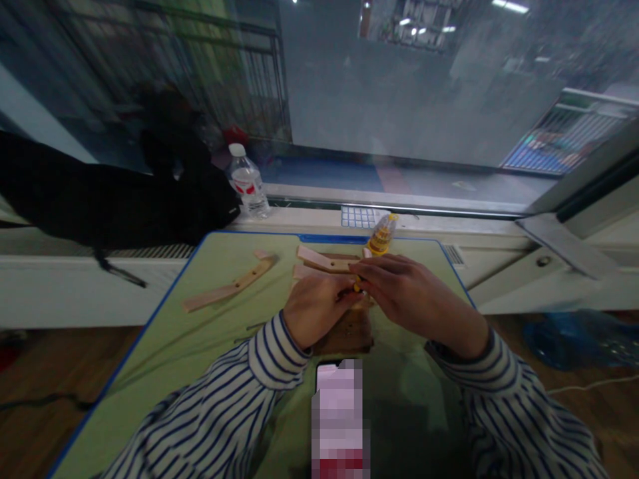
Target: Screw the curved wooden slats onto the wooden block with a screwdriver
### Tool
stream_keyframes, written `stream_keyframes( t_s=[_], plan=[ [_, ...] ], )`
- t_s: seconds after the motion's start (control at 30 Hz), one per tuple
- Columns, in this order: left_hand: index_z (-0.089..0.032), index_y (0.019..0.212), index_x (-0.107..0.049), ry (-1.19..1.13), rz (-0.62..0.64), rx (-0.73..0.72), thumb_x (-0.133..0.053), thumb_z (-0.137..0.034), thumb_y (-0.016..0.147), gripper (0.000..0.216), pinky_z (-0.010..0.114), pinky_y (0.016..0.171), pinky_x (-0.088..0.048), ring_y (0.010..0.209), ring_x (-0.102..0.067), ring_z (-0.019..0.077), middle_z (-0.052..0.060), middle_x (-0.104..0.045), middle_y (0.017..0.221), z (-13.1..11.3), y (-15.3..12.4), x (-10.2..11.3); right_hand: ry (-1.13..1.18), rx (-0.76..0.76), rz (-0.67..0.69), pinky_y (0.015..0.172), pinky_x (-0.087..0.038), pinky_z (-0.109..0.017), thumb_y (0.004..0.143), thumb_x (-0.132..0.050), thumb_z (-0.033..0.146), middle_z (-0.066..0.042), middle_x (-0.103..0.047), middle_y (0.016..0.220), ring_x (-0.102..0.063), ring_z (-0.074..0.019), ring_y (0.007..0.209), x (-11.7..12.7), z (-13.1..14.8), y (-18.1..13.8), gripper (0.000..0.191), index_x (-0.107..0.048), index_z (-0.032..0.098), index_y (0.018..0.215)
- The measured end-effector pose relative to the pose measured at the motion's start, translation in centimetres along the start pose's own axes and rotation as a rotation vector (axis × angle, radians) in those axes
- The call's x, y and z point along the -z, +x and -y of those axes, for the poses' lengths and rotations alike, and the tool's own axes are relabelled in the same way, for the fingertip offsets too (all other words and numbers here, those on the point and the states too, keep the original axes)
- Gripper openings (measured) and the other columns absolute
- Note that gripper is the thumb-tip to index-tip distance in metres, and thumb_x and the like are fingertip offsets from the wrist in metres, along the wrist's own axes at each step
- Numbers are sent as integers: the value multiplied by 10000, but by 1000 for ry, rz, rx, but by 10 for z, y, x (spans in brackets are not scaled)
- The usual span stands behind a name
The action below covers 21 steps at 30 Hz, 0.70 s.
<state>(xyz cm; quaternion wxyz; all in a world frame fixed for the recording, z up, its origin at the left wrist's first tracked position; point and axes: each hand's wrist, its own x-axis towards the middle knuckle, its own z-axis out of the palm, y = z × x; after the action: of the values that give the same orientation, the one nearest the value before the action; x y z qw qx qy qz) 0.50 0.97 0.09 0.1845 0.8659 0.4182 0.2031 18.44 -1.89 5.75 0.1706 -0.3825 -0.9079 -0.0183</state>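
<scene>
Blue-and-white sleeves: striped cuffs (pixel 279 352) run up both forearms from the bottom of the view, ending at the wrists.

Phone: a dark-edged phone (pixel 337 406) lies flat on the table (pixel 124 399), nearest the person; its screen is blurred by pixelation.

Left hand: the left hand (pixel 317 309) is curled, its fingers (pixel 342 297) closed in toward a small yellow tool (pixel 357 288), most of which is hidden.

Right hand: the right hand (pixel 414 296) comes in from the other side, almost meeting the left, its fingers (pixel 384 269) bent over the same tool's yellow end.

Wood under the hands: a dark wooden block (pixel 347 336) lies just below both hands, and pale wooden strips (pixel 322 259) are stacked just beyond them.

Table: a green top edged in blue also carries a long slotted wooden strip (pixel 229 286), well left of the hands.

Far edge: a clear container with a yellow cap (pixel 382 234) lies tilted at the rim, beside a blue-gridded card (pixel 358 217).

Sill: a water bottle (pixel 248 181) stands upright on the white sill (pixel 449 226), touching a black bag (pixel 114 199).

Beyond: a large window (pixel 399 86) fills the top of the view.
</scene>
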Motion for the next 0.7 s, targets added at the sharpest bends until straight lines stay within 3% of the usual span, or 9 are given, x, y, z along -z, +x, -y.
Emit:
stream_keyframes(
  t_s=[0.7],
  plan=[
    [-195,882,-678,-35,10,-45,-515,-332,902,214,262,676,-429,765,-648,165,25,-717,836,1,0,0,4,-52,17,919,-501,-413,922,-496,153,-136,-669,1154,-614,-232,1059,-2,4,-2,246,-597,114,1142]
  ],
)
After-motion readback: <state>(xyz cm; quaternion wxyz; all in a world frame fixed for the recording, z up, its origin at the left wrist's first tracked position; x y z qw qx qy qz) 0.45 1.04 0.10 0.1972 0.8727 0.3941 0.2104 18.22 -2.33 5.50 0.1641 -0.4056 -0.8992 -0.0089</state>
